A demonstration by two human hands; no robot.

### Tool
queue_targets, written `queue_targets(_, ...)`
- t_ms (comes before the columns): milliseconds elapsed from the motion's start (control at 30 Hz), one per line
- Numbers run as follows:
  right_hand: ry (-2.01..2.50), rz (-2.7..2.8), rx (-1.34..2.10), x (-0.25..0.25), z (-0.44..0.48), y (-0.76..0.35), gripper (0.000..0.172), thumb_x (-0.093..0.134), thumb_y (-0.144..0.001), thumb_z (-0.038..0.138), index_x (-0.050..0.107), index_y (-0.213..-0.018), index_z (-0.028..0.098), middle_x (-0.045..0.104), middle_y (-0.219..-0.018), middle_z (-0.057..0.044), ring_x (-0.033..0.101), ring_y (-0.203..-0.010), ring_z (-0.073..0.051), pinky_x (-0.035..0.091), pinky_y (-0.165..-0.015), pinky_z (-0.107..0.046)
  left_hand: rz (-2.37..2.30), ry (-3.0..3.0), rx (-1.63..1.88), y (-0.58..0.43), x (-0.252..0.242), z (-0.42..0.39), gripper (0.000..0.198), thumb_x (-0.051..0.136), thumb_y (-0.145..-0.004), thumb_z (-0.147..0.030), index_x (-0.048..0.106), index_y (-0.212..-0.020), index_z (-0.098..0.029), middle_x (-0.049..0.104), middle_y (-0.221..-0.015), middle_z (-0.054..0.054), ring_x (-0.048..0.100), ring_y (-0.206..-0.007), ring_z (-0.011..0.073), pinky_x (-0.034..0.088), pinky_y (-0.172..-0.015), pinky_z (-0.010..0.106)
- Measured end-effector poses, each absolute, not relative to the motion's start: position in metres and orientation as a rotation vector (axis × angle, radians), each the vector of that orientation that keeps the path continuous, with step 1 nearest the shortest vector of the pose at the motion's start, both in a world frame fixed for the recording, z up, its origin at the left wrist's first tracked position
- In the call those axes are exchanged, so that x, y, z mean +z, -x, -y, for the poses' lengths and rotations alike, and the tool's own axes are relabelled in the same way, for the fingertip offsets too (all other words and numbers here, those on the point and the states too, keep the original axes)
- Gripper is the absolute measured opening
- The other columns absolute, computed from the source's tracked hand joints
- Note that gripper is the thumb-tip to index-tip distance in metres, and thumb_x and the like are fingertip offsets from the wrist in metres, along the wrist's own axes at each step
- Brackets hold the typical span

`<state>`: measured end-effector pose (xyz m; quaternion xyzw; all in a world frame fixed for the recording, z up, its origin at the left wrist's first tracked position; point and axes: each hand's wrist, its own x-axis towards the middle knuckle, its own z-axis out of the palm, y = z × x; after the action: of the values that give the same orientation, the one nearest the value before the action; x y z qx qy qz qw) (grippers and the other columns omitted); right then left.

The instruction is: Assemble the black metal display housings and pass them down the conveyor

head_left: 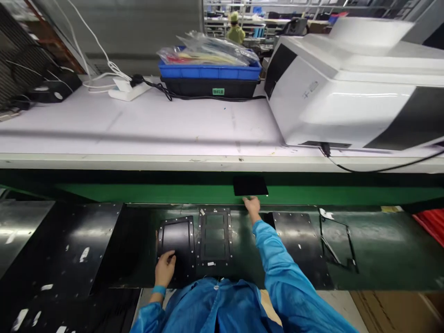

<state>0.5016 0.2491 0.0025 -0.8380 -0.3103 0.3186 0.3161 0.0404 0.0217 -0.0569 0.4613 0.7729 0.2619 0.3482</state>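
right hand [252,206] stretched forward in blue sleeve, fingers loosely spread, touching or just short of near edge of black panel [250,185] on green belt [138,192]; contact too small to tell, not gripped. left hand [165,269] resting with curled fingers on lower corner of left frame jig [176,243], pressing, nothing held. by the look of it, early to mid stage: panel lying on belt, not yet picked up, both jigs looking unloaded; middle frame jig [215,237] open with windows showing. panel flat, thin, dark, glossy, rectangular, no marks visible, lying square to belt under shelf edge. black plate [301,240] just right of the arm. white machine [347,88] and blue tray [210,71] up on white bench [138,125].
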Motion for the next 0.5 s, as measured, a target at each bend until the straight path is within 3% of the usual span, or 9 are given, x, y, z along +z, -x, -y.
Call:
queue_targets(67,2.367,0.859,0.656,0.006,-0.28,-0.526,0.094,0.086,-0.075,0.044,0.046,-0.155,0.014,0.043,-0.162,-0.03,0.038,-0.154,-0.044,0.036,-0.125,-0.054,-1.974,-1.156,0.677,-0.048,-0.063,-0.016,0.049,0.055,-0.074,-0.055,0.078,-0.099,-0.02,0.081,-0.112,0.015,0.077,-0.101,0.0334,0.06,-0.101,0.05)
queue_targets(133,2.534,0.94,0.573,0.002,-0.305,-0.545,0.12,0.093,-0.07,0.049,0.029,-0.166,0.017,0.027,-0.172,-0.03,0.024,-0.161,-0.043,0.029,-0.128,-0.057,-1.954,-1.11,0.661,-0.056,-0.065,-0.012,0.048,0.056,-0.072,-0.058,0.079,-0.095,-0.022,0.083,-0.108,0.013,0.078,-0.105,0.0344,0.06,-0.101,0.05)
queue_targets(267,2.801,0.945,0.651,-0.014,-0.337,-0.565,0.146,0.101,-0.056,0.063,0.019,-0.169,0.021,0.029,-0.17,-0.031,0.028,-0.159,-0.043,0.031,-0.124,-0.061,-1.882,-1.043,0.603,-0.069,-0.057,-0.014,0.048,0.059,-0.07,-0.062,0.08,-0.092,-0.025,0.085,-0.103,0.01,0.078,-0.104,0.035,0.06,-0.1,0.049)
queue_targets(400,2.904,0.822,0.588,-0.014,-0.353,-0.574,0.143,0.106,-0.042,0.062,0.04,-0.158,0.012,0.047,-0.154,-0.036,0.045,-0.147,-0.044,0.037,-0.119,-0.056,-1.815,-1.021,0.582,-0.08,-0.048,-0.027,0.053,0.061,-0.069,-0.068,0.08,-0.09,-0.023,0.084,-0.096,0.01,0.078,-0.099,0.0343,0.061,-0.096,0.048)
queue_targets(500,2.792,0.737,0.648,0.001,-0.356,-0.586,0.113,0.108,-0.042,0.051,0.063,-0.137,0.008,0.059,-0.141,-0.038,0.055,-0.138,-0.048,0.043,-0.114,-0.057,-1.791,-1.061,0.603,-0.088,-0.045,-0.038,0.053,0.062,-0.07,-0.068,0.08,-0.089,-0.023,0.084,-0.095,0.01,0.077,-0.098,0.0334,0.06,-0.096,0.048)
